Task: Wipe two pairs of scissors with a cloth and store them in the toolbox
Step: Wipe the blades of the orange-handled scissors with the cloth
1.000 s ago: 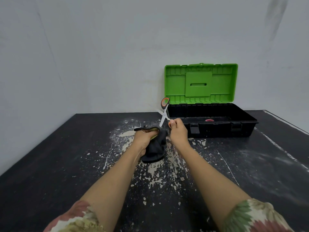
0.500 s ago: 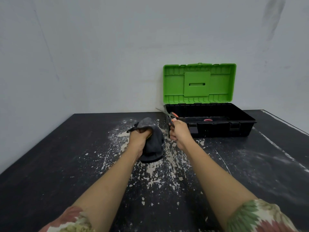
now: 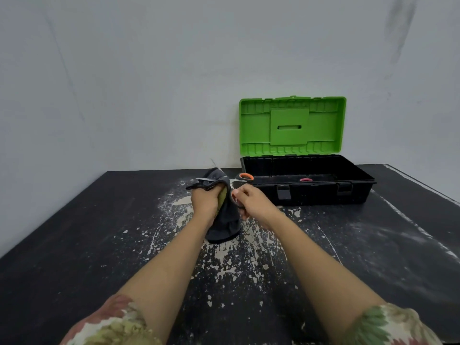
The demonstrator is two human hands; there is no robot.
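The left hand (image 3: 207, 201) clenches a soft dark grey cloth (image 3: 224, 220) that hangs limp to the black, white-flecked worktop (image 3: 99, 245), wrapped around the blades of steel scissors with orange-and-grey handles (image 3: 245, 177). The right hand (image 3: 251, 202) grips the handle end. The scissors are likely stiff, light and sharp-tipped, so best held by the handles. Right of them sits an open black plastic toolbox with a green lid (image 3: 308, 192), a pink ring visible inside. A plain pale wall stands behind.

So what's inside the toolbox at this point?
In the toolbox, only a pink ring-shaped piece shows on the floor, possibly a scissor handle. The front wall hides whatever lies nearer.
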